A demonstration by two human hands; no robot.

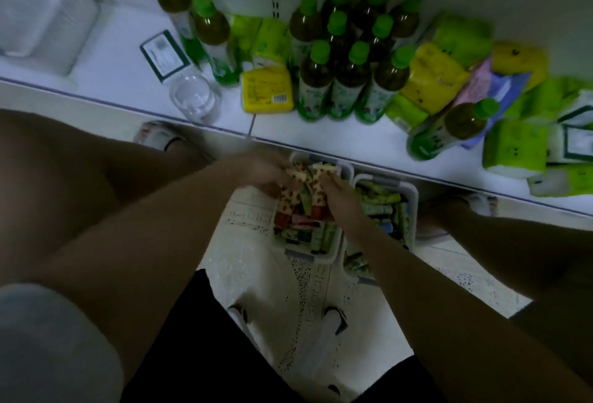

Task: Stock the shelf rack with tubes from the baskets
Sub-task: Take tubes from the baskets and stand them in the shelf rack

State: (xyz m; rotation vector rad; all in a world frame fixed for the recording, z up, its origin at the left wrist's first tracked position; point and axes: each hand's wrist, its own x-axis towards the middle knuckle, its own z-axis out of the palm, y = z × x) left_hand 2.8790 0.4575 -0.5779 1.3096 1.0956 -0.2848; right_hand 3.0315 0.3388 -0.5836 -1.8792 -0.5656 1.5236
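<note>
Red-patterned tubes (316, 189) sit at frame centre, gripped by both the left hand (263, 169) and right hand (340, 192) over the left basket (345, 171). Gathering seems underway; next comes lifting them to the shelf (321, 136) above.

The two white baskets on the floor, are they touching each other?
Touching. The head view shows the left basket and the right basket rim against rim, with no floor visible between them.
</note>
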